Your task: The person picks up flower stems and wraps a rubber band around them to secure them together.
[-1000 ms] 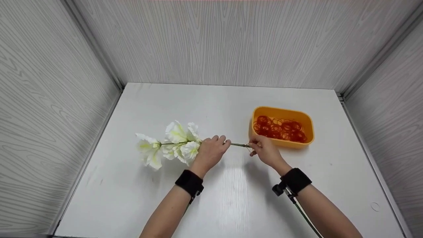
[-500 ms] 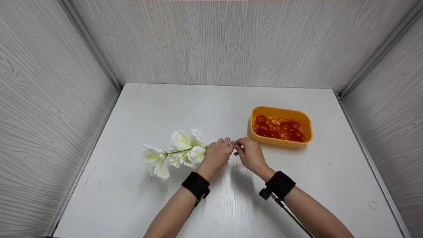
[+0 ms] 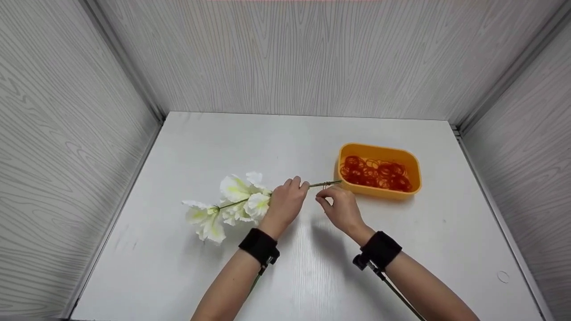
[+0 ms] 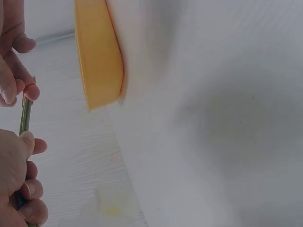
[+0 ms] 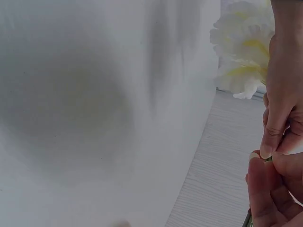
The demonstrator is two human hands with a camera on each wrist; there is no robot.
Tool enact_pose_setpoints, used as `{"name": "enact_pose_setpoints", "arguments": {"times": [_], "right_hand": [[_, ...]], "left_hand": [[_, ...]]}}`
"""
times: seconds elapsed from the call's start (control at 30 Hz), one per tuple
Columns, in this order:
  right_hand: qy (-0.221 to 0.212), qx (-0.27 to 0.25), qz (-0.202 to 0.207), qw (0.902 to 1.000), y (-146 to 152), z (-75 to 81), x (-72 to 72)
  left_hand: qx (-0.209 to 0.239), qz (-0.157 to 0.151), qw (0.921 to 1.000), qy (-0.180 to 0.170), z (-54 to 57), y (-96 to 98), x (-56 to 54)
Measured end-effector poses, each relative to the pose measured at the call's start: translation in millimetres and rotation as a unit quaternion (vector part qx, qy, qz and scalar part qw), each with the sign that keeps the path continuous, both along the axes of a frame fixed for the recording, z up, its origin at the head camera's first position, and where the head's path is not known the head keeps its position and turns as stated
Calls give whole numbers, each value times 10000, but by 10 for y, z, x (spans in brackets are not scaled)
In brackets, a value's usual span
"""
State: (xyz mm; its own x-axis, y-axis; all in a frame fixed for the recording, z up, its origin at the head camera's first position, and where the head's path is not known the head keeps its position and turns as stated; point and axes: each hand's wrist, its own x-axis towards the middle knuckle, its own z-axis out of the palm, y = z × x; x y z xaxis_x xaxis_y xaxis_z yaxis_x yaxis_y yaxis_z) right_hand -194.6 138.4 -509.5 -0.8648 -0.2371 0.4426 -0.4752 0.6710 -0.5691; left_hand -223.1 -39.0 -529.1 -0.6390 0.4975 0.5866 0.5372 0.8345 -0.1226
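Observation:
White lily-like flowers (image 3: pixel 236 196) with yellow-green centres lie to the left of my left hand (image 3: pixel 286 204) in the head view. That hand grips their green stems (image 3: pixel 316 184), fingers curled round them in the left wrist view. Bare stem ends stick out to the right, toward the yellow box. Near those ends a thin reddish rubber band (image 3: pixel 324 187) is looped round the stems. My right hand (image 3: pixel 342 209), just on the near side of the stems, pinches the band and draws it toward me. In the right wrist view, fingers hide most of the stems.
A yellow-orange box (image 3: pixel 379 192) holding many red rubber bands (image 3: pixel 374 174) stands right behind my right hand. One pale ring (image 3: pixel 503 277) lies at the table's right. Wood-grained panels (image 3: pixel 285 58) enclose the back and both sides.
My right hand went left along the stems to my left hand, then the stem ends swung up and away, showing the band. My left hand shifted right, then back left with the flowers.

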Motion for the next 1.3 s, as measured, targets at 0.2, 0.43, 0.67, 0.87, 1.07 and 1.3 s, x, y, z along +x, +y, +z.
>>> {"name": "enact_pose_setpoints", "arguments": {"times": [0.2, 0.43, 0.67, 0.87, 1.07, 1.3], "right_hand": [[289, -150, 234, 9992, 35, -69, 28], [38, 4, 141, 9999, 120, -102, 43], [80, 245, -261, 9993, 267, -72, -5], [420, 557, -434, 9966, 411, -31, -54], [381, 882, -520, 9940, 502, -33, -70], [376, 1030, -442, 9930, 522, -103, -75]], "left_hand": [[27, 205, 9998, 29, 7, -51, -20], [131, 158, 9997, 103, 48, -120, -56], [-207, 187, 9996, -10, -18, -181, -77], [-501, 179, 9981, -318, -58, -247, -72], [-887, 146, 9936, -684, -137, -311, -33], [-1140, -94, 9893, -910, -307, -369, -9]]}}
